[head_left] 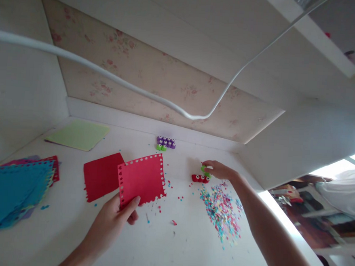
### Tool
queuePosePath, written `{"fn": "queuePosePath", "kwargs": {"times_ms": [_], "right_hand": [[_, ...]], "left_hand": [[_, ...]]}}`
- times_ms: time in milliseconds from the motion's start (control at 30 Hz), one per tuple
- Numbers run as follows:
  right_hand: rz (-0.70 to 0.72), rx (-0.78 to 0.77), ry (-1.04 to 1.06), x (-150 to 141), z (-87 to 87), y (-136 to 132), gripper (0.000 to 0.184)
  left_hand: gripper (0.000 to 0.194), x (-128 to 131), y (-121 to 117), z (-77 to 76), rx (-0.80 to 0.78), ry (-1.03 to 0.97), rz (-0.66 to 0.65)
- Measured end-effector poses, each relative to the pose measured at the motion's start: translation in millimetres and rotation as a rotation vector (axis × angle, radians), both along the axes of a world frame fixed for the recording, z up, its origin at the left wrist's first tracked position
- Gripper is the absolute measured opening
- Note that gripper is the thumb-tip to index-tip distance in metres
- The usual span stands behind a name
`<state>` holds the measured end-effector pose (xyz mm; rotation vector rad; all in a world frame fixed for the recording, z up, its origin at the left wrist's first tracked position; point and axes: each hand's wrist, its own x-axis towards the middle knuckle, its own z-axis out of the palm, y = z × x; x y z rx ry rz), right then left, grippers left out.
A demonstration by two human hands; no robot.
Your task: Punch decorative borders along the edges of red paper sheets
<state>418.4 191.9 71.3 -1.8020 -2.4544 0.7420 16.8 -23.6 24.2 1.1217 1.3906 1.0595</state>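
Note:
My left hand (119,212) is closed on a red sheet of paper (142,179), thumb on top, lifted above the table. Small shapes are punched along its left, top and right edges; the bottom edge looks ragged. My right hand (219,170) is pinched around a green craft punch (203,168), just behind a short row of red craft punches (200,178). Under and left of the held sheet lies another red sheet (101,176). Against the back wall stand purple craft punches (167,142) in rows, with two green punches (161,147) in front.
A heap of colored paper confetti (222,213) lies right of center, with scattered bits around it. Stacked punched blue sheets (12,194) fill the left side. Pale green paper (78,134) lies at the back left. A white cable (132,83) hangs across the view.

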Motion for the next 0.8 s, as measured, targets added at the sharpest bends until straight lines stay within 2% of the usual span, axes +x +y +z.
{"fn": "queuePosePath", "kwargs": {"times_ms": [167,300,400,500,633,800], "right_hand": [[0.1,-0.094,-0.117,-7.6,-2.0,5.3,0.034],[0.131,-0.095,-0.155,-7.3,-6.0,4.6,0.038],[0.107,-0.05,-0.187,-7.0,-3.3,5.7,0.042],[0.045,0.073,-0.21,-19.6,3.9,9.9,0.042],[0.045,0.265,-0.178,-74.5,3.9,16.1,0.039],[0.207,0.379,-0.082,-168.8,-21.4,22.1,0.049]], "left_hand": [[0.04,-2.4,0.9,-1.2,-0.002,-0.009,0.002],[0.039,-2.2,0.9,1.0,-0.007,-0.014,0.006],[0.038,-2.3,0.3,4.0,-0.012,-0.013,0.014],[0.038,-3.0,-0.2,7.6,-0.018,-0.016,0.034],[0.036,-2.5,0.5,11.6,-0.009,-0.072,0.047],[0.034,-1.7,4.2,15.3,-0.055,-0.181,0.103]]}}
